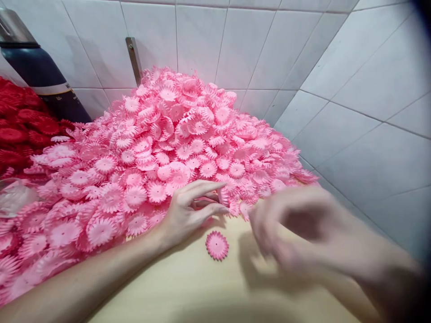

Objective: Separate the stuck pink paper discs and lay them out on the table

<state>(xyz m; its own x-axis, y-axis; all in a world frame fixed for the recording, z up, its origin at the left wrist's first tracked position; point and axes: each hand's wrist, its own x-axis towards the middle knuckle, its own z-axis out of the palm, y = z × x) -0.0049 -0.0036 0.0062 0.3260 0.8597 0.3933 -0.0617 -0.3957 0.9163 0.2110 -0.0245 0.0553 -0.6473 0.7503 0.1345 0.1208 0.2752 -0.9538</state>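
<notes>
My left hand [193, 204] rests at the near edge of a heap of pink flower-shaped discs [182, 148], its fingers stretched forward. Thumb and index finger are apart, with pink discs just at their tips; no firm hold shows. On the pale tabletop in front of it lies a single darker pink disc [217, 246] with a scalloped rim and a small centre hole. My right hand [289, 224] is over the table to the right of that disc. Motion smears its curled fingers, so whether they hold anything is unclear.
A red pile [20, 121] of similar pieces sits at the far left, beside a dark bottle [43, 67] with a metal cap. Clear plastic [15, 197] lies at the left edge. White tiled walls [202, 36] close off the back and right. A metal strip [134, 60] stands against the tiles.
</notes>
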